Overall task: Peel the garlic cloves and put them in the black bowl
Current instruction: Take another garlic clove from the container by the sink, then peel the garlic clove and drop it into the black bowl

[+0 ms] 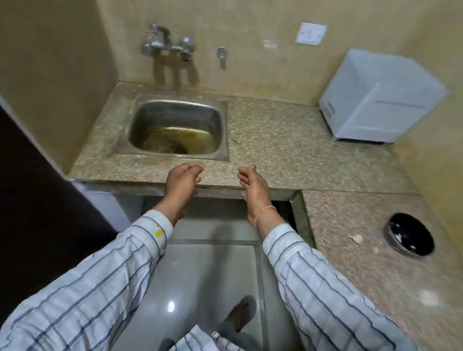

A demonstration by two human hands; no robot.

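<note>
Well R of hands (251,184): blk bowl (421,231).

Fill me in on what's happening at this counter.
A person holds the left hand and right hand out over the counter edge before the sink, fingertips bunched; whether they pinch anything is too small to tell. The black bowl sits apart on the counter to their right, a few pale bits inside.

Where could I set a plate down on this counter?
Bare stretch: between the sink and the white box. More lies free on the viewer's side of the black bowl. Crowded: the front edge, by the left hand and right hand.
</note>
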